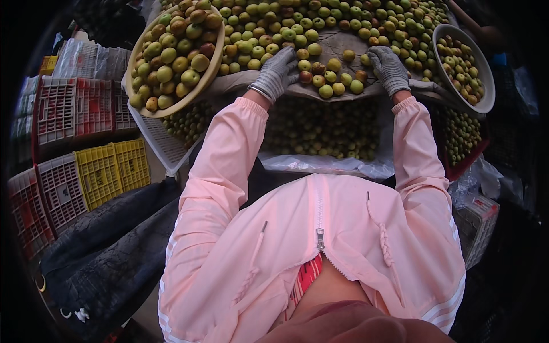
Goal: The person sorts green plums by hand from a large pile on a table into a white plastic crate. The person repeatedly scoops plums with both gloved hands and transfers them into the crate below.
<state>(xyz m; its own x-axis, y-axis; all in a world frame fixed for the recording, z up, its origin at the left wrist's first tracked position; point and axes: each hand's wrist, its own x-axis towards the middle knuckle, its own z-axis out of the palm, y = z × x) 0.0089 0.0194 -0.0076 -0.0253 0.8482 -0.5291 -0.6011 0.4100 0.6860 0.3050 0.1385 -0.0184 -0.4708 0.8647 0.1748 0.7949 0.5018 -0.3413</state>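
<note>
My left hand (276,73), in a grey striped knit glove, reaches over the near edge of a heap of green and reddish-brown jujubes (257,36). Its thumb stands apart from the fingers, and the fingertips lie against the fruit. My right hand (389,70), gloved alike, is palm down at the other side with its fingers bent; its palm is hidden. One jujube (366,60) lies right by its fingertips. Between both hands, several loose jujubes (330,76) rest on a brown cloth (339,43) covering the sorting surface.
A yellowish basin (219,51) heaped with larger jujubes stands at left, a pale basin (489,96) of smaller ones at right. Below the cloth's edge are more jujubes (321,128) in a plastic-lined container. Stacked crates (98,171) and another person's dark-trousered legs (116,236) are at left.
</note>
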